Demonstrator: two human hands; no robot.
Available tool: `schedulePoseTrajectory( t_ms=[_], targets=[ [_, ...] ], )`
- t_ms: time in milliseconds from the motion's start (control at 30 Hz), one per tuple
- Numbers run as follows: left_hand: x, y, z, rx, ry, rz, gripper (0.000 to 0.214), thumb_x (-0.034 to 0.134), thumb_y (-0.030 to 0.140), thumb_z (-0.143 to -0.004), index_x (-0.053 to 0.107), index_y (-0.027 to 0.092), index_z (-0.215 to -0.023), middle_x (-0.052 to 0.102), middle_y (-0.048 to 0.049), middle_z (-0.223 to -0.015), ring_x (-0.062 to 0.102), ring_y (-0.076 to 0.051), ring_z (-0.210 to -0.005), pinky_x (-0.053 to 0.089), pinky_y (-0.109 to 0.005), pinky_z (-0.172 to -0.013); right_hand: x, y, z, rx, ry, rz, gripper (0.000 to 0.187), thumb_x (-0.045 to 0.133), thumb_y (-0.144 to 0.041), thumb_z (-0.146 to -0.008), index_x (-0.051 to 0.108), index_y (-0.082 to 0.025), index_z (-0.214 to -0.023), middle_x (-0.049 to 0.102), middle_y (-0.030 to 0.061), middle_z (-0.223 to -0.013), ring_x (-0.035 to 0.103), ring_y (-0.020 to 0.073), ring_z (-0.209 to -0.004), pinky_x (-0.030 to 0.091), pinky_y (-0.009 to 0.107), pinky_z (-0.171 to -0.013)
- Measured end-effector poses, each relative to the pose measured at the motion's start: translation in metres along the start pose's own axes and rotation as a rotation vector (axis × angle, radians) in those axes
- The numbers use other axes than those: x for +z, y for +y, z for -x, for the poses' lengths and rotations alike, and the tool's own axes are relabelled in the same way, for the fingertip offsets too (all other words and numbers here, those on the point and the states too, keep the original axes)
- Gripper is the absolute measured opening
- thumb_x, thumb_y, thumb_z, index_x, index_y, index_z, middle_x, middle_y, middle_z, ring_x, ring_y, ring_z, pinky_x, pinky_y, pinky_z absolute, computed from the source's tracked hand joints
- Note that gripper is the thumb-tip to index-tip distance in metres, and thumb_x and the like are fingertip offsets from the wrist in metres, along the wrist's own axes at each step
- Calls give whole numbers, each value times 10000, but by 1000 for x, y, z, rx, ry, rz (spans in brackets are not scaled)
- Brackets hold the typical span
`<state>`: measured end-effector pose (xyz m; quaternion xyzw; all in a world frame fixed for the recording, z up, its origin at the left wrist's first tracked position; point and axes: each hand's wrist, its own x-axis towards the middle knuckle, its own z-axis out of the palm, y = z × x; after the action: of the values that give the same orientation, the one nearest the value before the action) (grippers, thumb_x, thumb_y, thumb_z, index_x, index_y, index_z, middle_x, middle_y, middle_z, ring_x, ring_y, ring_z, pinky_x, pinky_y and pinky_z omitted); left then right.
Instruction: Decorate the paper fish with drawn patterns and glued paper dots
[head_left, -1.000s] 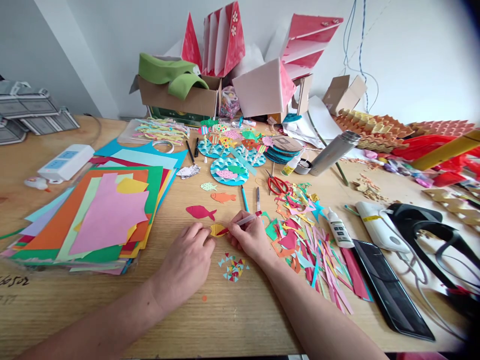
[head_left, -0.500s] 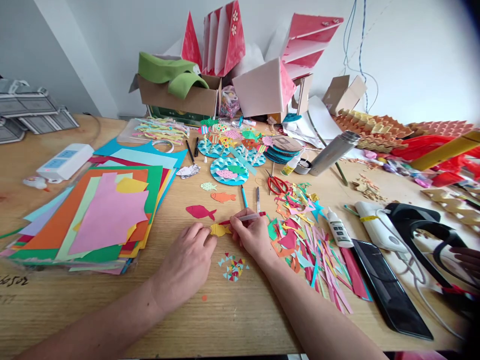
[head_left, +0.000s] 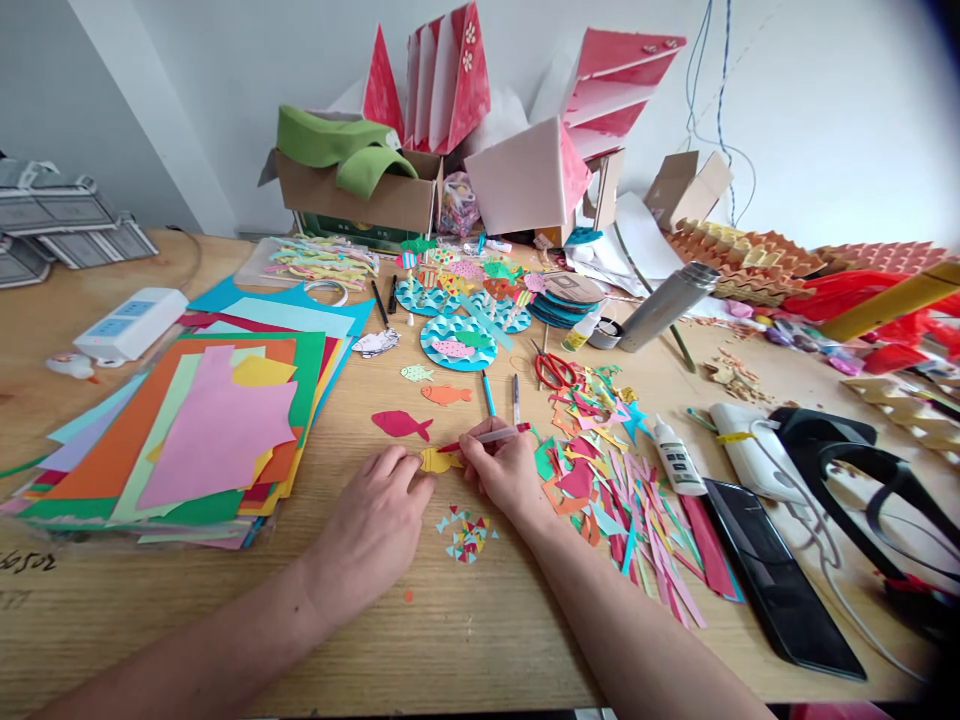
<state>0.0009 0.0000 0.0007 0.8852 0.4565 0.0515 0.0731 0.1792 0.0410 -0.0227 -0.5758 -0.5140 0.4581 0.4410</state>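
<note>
Left hand (head_left: 371, 530) curled over, fingertips pinning a yellow paper cutout (head_left: 439, 460) to the worktop (head_left: 480, 640) (probably to stop it sliding). Right hand (head_left: 502, 475) pinched narrow on a red pen (head_left: 487, 436), tip just above the cutout, near a heap of paper scraps (head_left: 607, 510).

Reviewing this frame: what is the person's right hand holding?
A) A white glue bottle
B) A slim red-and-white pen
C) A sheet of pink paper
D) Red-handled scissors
B. The right hand grips the slim red-and-white pen, its tip over the yellow paper cutout.
</note>
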Motion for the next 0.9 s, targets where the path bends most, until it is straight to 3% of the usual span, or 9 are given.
schedulePoseTrajectory(
  t_ms=[900],
  targets=[
    [-5,1,0,1,13,-13,355,451,54,-849,676,157,-1104,649,-126,-1136,534,-277,-1113,505,-446,-938,-1,2,0,8,-5,28,198,640,-364,-760,559,-193,-701,570,-19,-469,501,110,-364,343,194,-342]
  ],
)
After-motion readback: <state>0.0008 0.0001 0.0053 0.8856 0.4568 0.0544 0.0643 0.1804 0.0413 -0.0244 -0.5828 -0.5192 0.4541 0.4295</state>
